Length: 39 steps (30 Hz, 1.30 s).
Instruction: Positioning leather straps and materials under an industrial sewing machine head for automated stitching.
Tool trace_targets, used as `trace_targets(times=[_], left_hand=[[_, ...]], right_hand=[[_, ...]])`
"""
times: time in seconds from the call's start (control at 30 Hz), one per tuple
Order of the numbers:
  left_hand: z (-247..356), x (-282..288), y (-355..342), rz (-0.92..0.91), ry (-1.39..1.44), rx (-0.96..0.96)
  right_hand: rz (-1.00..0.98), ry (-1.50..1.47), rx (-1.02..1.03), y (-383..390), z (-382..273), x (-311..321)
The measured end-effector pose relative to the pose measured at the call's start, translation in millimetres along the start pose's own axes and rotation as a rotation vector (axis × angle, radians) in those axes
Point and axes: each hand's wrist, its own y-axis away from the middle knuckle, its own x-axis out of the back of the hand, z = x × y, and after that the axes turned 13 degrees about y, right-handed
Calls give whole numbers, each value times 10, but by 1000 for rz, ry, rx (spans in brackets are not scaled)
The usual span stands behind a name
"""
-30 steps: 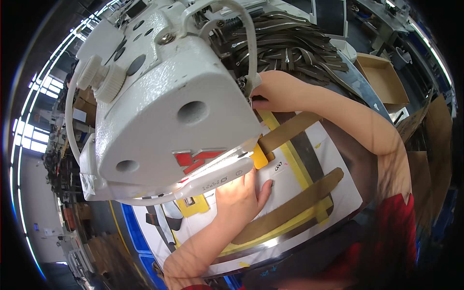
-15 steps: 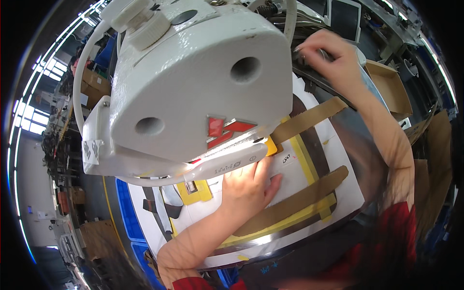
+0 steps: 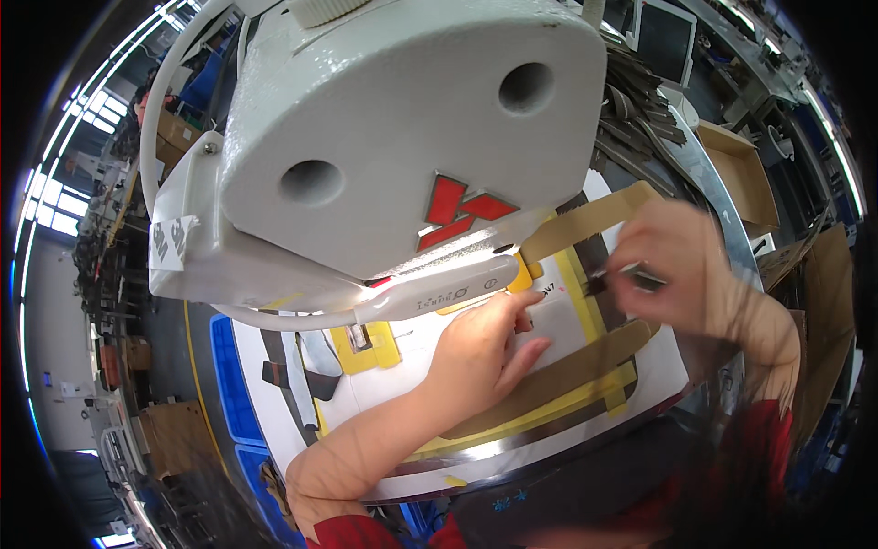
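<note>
A white sewing machine head (image 3: pixel 393 137) with a red emblem fills the upper middle, hiding what lies beneath it. Under its lit lamp bar (image 3: pixel 448 285), my left hand (image 3: pixel 476 352) rests on the white work surface (image 3: pixel 375 389), thumb and index finger apart. Brown strips lie close by, one (image 3: pixel 521 393) beside this hand and another (image 3: pixel 585 224) running out from under the machine. My right hand (image 3: pixel 672 270) is blurred, right of the lamp above the strips. Its fingers are closed round a small dark thing with a shiny metal part (image 3: pixel 643 276), whose kind I cannot make out.
Yellow tape (image 3: pixel 581 302) marks the work surface. A yellow plate (image 3: pixel 366 348) and loose dark and pale strips (image 3: pixel 306 375) lie at left. Dark strips (image 3: pixel 636 114) are heaped behind on the right. Blue bins (image 3: pixel 236 384) stand left; a cardboard box (image 3: pixel 736 174) stands right.
My right hand has come back from the dark strips toward me, now with the small dark thing in it. My left hand has shifted slightly right, its fingers drawn from beneath the lamp bar.
</note>
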Motion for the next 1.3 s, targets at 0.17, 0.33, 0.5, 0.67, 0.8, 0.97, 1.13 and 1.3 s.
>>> trace_targets(times=[0.17, 0.33, 0.5, 0.67, 0.8, 0.97, 1.13, 1.3], left_hand=[[5, -42, 16, 78, 107, 147], [-62, -42, 53, 158, -87, 91], [-73, 11, 50, 85, -208, 23], [-49, 11, 21, 66, -329, -54], [-92, 69, 1, 130, -415, -107], [-147, 95, -7, 115, -626, -78], [-144, 77, 27, 90, -695, -20], [-163, 106, 37, 95, -692, -59]], right_hand=[[5, -99, 161, -27, -332, -751], [-129, -101, 142, -23, -191, -765], [-175, -201, 103, 26, -175, -744], [-326, -288, 190, 30, -179, -685], [-231, -205, 165, -103, -11, -680], [-119, -81, 98, -272, 137, -840], [-107, -150, 81, -250, 127, -861], [-123, -109, 12, -245, 33, -866]])
